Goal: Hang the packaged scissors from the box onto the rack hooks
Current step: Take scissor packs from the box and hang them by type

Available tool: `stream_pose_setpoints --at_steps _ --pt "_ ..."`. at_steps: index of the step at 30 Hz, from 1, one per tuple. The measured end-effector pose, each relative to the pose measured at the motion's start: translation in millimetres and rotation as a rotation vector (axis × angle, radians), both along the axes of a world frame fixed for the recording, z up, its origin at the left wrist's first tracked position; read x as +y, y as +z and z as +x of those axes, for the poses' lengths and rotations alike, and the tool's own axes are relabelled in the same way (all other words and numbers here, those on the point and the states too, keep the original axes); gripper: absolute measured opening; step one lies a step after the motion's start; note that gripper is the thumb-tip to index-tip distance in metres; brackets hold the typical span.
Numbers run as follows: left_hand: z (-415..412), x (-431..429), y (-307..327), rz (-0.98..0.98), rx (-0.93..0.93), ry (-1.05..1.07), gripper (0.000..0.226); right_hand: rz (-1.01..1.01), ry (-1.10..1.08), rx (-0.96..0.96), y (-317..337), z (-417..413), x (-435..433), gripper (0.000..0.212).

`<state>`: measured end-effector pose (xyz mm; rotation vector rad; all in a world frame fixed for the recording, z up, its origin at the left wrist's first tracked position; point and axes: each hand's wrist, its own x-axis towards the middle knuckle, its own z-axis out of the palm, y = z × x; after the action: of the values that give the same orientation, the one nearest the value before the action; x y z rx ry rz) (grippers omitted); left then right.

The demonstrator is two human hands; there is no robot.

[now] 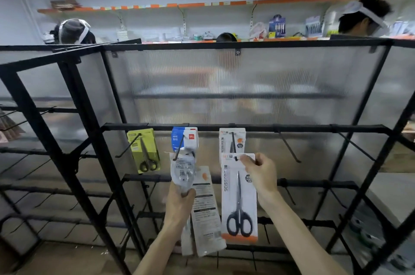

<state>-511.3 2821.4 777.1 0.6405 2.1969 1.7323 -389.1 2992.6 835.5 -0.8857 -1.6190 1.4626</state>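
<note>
My right hand (260,173) pinches the top edge of a white-and-orange scissors pack (239,205) at the tip of a rack hook (233,146), where a matching pack (231,139) hangs behind. My left hand (180,204) grips several more packs (205,211) fanned out below the middle hook; the topmost clear one (183,169) lies against that hook's tip. A blue-and-white pack (185,138) hangs on the middle hook, a green pack of scissors (144,151) on the left hook. The box is out of view.
The black metal rack (247,128) has bare hooks (289,146) to the right and on the lower bars. A second rack frame (45,117) stands at the left. People work behind the translucent back panel (224,86), under a wall shelf with goods.
</note>
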Motion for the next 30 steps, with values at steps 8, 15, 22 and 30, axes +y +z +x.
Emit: stream_pose_setpoints --at_steps 8,15,22,30 --pt "-22.9 3.8 -8.4 0.082 -0.085 -0.136 0.04 0.002 -0.097 -0.067 10.0 -43.5 35.0 0.017" --pt "-39.0 -8.0 -22.4 0.093 -0.181 -0.194 0.033 0.016 -0.163 -0.116 12.4 -82.5 64.6 0.02" --pt "-31.8 -20.7 -15.6 0.167 -0.269 -0.272 0.034 0.022 -0.272 -0.197 6.7 -85.4 58.0 0.017" --pt "14.2 -17.6 1.7 0.229 -0.449 -0.269 0.029 -0.031 0.021 -0.256 -43.6 -6.2 -16.6 0.03"
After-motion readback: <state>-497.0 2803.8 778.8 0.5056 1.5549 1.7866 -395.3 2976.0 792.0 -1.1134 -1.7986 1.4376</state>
